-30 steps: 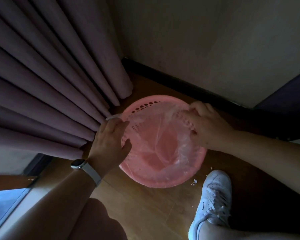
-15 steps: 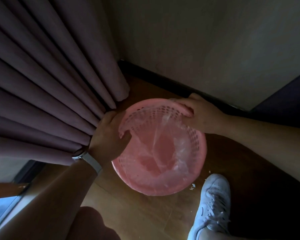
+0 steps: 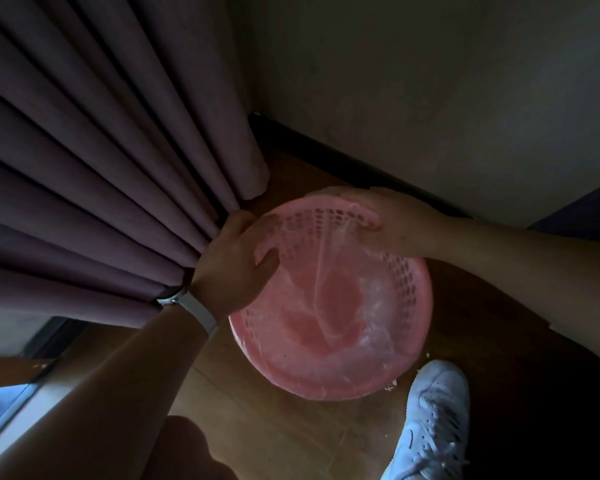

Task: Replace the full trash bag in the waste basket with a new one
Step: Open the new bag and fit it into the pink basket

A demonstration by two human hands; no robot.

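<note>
The round pink perforated plastic waste basket [image 3: 329, 299] stands on the brown wooden floor [image 3: 274, 431] in a room corner, near the dark baseboard [image 3: 378, 171] and just beside the purple pleated curtain [image 3: 94, 168]. Its mouth opens upward toward my head camera, so its long axis runs roughly vertical, tipped slightly toward me; the near rim sits lowest in the view and the far rim lies closest to the wall.

A thin transparent plastic trash bag [image 3: 347, 299] lines the inside of the basket. The film sags loosely into the bowl, with wrinkles gathered along the right inner wall and a fold running down the centre. At the far rim, the film is drawn up and over the edge.

My left hand [image 3: 232, 261] grips the left rim of the basket, thumb hooked inside against the perforated wall, fingers wrapped around the outside next to the curtain. A pale band wristwatch [image 3: 191, 308] sits on that wrist.

My right hand [image 3: 392, 220] rests on the far right rim, fingers curled closed over the edge, pressing the bag film against the rim.

My white lace-up sneaker [image 3: 433, 420] is planted on the floor just beside the near right edge of the basket. A few small white scraps [image 3: 392, 386] lie on the floor between the sneaker and the basket.
</note>
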